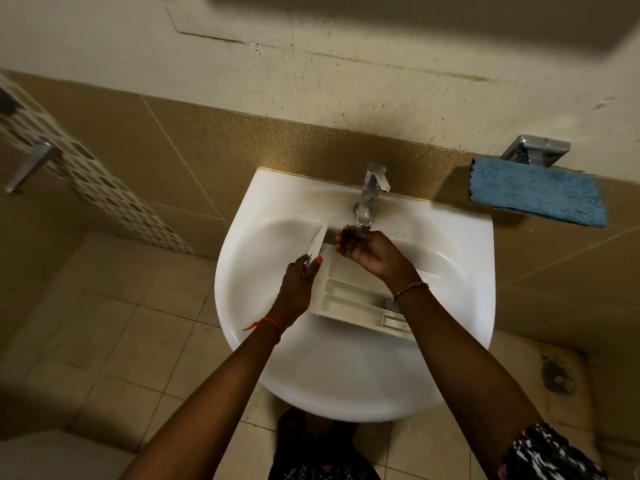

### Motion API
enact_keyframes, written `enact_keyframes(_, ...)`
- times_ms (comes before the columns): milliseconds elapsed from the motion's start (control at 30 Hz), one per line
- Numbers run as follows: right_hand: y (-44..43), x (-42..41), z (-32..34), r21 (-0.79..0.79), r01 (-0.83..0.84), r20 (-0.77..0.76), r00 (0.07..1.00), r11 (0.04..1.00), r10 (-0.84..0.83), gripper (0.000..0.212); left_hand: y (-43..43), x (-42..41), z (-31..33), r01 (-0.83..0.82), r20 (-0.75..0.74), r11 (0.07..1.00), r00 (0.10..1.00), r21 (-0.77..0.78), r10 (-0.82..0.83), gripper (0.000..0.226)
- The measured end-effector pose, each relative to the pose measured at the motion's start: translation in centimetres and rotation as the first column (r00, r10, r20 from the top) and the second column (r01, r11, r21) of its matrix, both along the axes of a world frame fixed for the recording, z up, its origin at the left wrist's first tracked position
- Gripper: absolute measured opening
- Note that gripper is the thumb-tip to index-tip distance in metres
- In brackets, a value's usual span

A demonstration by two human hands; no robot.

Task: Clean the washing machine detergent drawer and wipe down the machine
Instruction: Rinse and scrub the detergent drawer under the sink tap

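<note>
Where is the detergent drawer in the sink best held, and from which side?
Grip the detergent drawer by its raised left wall near the far end, coming from the left, thumb inside. It lies compartments up across the sink, so that thin wall is free; the left hand pinches it there.

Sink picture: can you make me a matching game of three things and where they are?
Things: 1 white plastic detergent drawer; 2 blue fluffy cloth; 3 right hand.
Places: A under the spout of the shiny metal tap; B inside the white ceramic sink; C against the wall, right of the sink.
Pairs: 1-B; 2-C; 3-A.
</note>
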State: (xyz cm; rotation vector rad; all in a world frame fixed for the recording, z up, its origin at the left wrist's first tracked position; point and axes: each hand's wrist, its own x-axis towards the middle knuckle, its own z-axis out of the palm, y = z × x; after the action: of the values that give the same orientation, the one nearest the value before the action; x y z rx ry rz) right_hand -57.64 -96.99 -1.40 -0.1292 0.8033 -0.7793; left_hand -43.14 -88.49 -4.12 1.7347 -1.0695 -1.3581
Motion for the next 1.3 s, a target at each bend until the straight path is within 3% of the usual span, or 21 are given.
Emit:
enact_keyframes(100,1.1,-0.6,0.6,0.004,-0.23,-0.042,0.972,0.973,0.23,0.041,0.1,0.0,0.1,-0.016,-0.027,1.0,1.0,-0.02,0.015,0.036)
enact_keyframes(200,2.2,-1.2,1.5,-0.018,-0.517,-0.161,0.847,0.856,0.508,0.041,0.3,-0.1,0.5,-0.031,-0.102,0.999,0.994,-0.041,0.027,0.039)
enact_keyframes(300,3.2,-1.4,2.3,-0.028,-0.615,-0.253,0.767,0.788,0.59,0.04,0.3,-0.1,0.8,-0.014,-0.104,0.999,0.995,-0.032,0.011,0.042)
enact_keyframes(433,3.4,-1.6,2.6,-0.064,-0.532,-0.308,0.815,0.844,0.49,0.04,0.4,-0.3,1.2,-0.015,-0.119,0.999,0.993,-0.034,0.01,0.041)
enact_keyframes(500,2.8,-1.9,2.2,-0.032,-0.371,-0.297,0.89,0.928,0.345,0.038,0.5,-0.3,1.4,-0.019,-0.138,0.999,0.99,-0.04,0.013,0.04)
enact_keyframes(600,1.7,-2.4,1.2,0.038,-0.058,-0.113,0.992,0.998,0.062,0.033,0.5,-0.3,1.4,-0.02,-0.113,0.999,0.993,-0.034,0.016,0.041)
enact_keyframes(700,0.5,-2.2,0.1,0.07,0.143,-0.019,0.99,0.987,-0.142,0.031,0.4,-0.3,1.6,-0.022,-0.107,0.999,0.994,-0.029,0.019,0.04)
enact_keyframes(867,-0.4,-0.3,0.3,0.073,0.216,0.018,0.976,0.974,-0.218,0.025,0.5,-0.3,1.8,-0.003,-0.089,1.0,0.996,-0.03,0.0,0.042)
enact_keyframes(967,-0.3,0.5,0.2,0.072,0.182,0.03,0.982,0.981,-0.185,0.029,0.5,-0.3,1.9,-0.007,-0.074,1.0,0.997,-0.01,0.006,0.044)
enact_keyframes(1067,0.2,0.4,0.4,0.006,-0.073,-0.113,0.991,0.997,0.073,0.03,0.5,-0.2,1.9,-0.015,-0.064,1.0,0.998,-0.019,0.014,0.043)
enact_keyframes(1167,0.5,-0.3,1.0,-0.012,-0.31,-0.223,0.928,0.951,0.3,0.034,0.5,-0.3,2.0,-0.013,-0.067,1.0,0.998,-0.028,0.011,0.042)
enact_keyframes(1300,0.6,-1.5,1.1,-0.012,-0.258,-0.32,0.916,0.966,0.241,0.03,0.6,-0.3,2.1,-0.023,-0.108,0.999,0.994,-0.043,0.018,0.037)
